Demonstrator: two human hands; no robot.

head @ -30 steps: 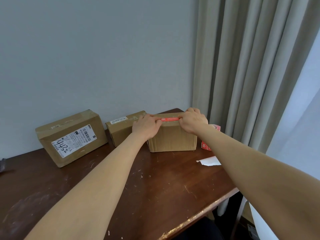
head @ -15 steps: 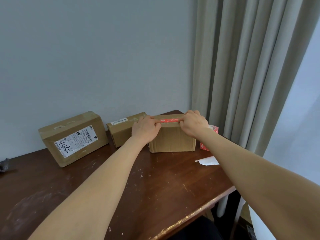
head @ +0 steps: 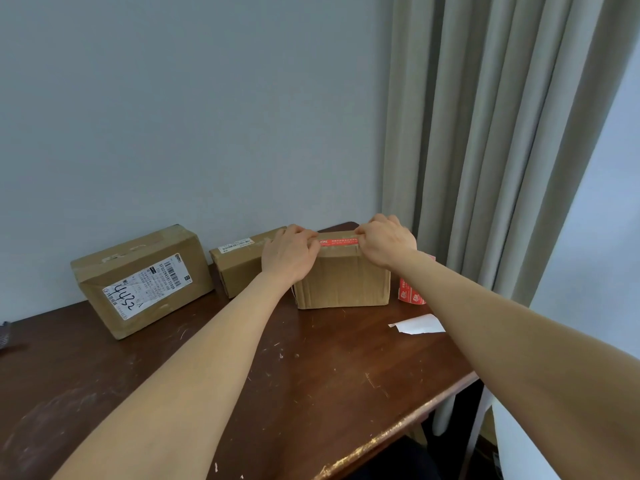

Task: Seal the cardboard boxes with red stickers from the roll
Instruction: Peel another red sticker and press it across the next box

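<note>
Toward the right edge of the table, a white backing slip is left lying, presumably peeled off. Further back, the sticker roll is kept just beside the small cardboard box, within reach. Across that box's top a red sticker is stretched, its ends pinched by the curled fingers of the left hand and right hand, apparently to keep it taut and straight. Along the far edge, a narrow box and a labelled parcel are lined up.

Scratched dark wooden table against pale grey wall, beige curtains at right.
</note>
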